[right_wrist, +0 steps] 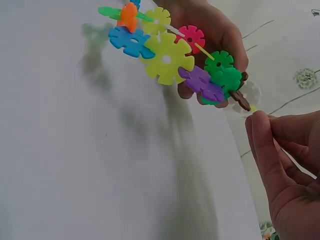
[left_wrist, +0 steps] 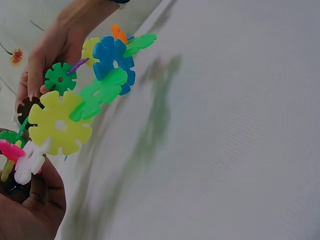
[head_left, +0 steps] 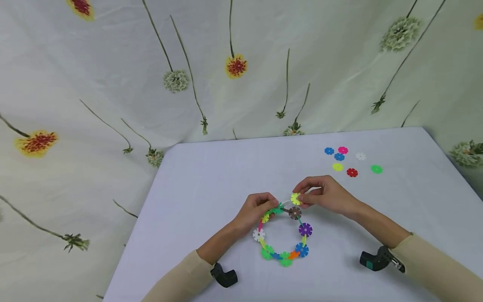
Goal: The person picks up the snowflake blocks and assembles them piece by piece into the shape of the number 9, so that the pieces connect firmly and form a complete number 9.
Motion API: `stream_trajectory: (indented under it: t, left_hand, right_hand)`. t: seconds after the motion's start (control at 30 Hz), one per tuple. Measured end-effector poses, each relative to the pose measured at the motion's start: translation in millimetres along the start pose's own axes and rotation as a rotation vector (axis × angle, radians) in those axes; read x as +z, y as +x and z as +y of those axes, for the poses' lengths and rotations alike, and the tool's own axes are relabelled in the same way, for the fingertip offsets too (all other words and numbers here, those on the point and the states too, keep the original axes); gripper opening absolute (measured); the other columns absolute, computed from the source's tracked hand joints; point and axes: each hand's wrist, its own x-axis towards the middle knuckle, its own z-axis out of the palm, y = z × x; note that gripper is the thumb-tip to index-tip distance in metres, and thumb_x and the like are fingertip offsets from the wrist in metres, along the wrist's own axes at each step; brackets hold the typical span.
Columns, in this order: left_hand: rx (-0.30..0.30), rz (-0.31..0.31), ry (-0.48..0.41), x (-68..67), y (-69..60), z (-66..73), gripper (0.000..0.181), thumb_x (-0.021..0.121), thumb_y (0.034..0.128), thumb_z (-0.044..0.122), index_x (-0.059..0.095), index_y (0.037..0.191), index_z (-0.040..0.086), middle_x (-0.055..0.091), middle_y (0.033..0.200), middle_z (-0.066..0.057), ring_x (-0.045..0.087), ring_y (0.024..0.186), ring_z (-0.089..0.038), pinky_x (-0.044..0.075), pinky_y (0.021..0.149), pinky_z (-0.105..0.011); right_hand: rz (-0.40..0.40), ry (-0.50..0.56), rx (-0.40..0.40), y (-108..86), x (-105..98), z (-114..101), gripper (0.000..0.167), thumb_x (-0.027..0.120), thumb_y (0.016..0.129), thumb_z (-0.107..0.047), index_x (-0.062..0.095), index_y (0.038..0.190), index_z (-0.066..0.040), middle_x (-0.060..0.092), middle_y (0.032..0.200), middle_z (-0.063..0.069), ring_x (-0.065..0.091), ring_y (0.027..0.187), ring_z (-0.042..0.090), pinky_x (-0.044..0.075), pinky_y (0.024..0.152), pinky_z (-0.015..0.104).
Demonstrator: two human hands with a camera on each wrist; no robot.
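A ring of interlocking plastic snowflake discs (head_left: 305, 229) in many colours hangs over the white table, also in the left wrist view. My left hand (head_left: 255, 212) grips it at its upper left, by a green disc (head_left: 278, 209). With thumb and fingertips my right hand (head_left: 327, 193) pinches a yellow snowflake disc (head_left: 296, 199) at the ring's top. Beside that disc a clear white disc (right_wrist: 254, 93) and a brown disc (head_left: 294, 213) show. In the right wrist view only a sliver of the pinched disc is visible, and whether it is slotted into the white one I cannot tell.
Several loose discs lie beyond my right hand, among them a red disc (head_left: 352, 172), a green disc (head_left: 376, 169) and a pink disc (head_left: 343, 149). The table (head_left: 211, 167) ends at a floral cloth backdrop (head_left: 260, 100). Each sleeve carries a black wrist device (head_left: 224, 275).
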Motion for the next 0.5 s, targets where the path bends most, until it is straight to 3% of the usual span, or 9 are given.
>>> stream_trajectory:
  t: [0.5]
  left_hand:
    - [0.007, 0.034, 0.018, 0.5, -3.7, -3.6, 0.026, 0.065, 0.1059, 0.019, 0.071, 0.103, -0.006, 0.064, 0.081, 0.007, 0.059, 0.076, -0.011, 0.052, 0.07, -0.018]
  right_hand:
    - [0.047, 0.015, -0.026, 1.2, 18, 6, 0.02, 0.074, 0.101, -0.01, 0.072, 0.119, -0.002, 0.069, 0.108, 0.022, 0.082, 0.084, 0.023, 0.066, 0.083, 0.028]
